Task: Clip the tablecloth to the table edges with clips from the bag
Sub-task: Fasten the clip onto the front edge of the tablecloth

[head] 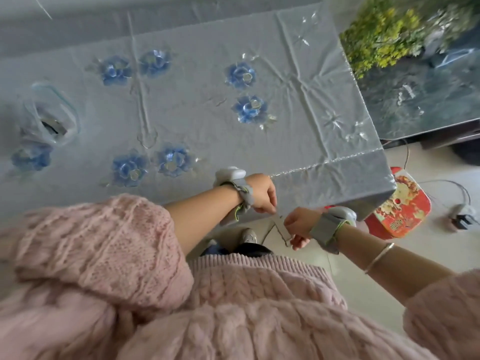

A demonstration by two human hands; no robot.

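A grey tablecloth (197, 105) with blue flowers covers the table; its hem hangs over the near edge by the right corner (387, 183). My left hand (262, 194) is closed at that near edge, pinching the hanging cloth. Just below and right of it, my right hand (298, 226) grips a thin metal wire clip (281, 229). The two hands almost touch. A clear plastic bag (49, 118) lies on the cloth at the far left, with dark clips inside.
A red patterned box (400, 206) sits on the floor under the right corner, with cables and a small device (462, 216) beside it. A fish tank with green plants (415, 61) stands to the right of the table. My shoe (248, 236) is below the hands.
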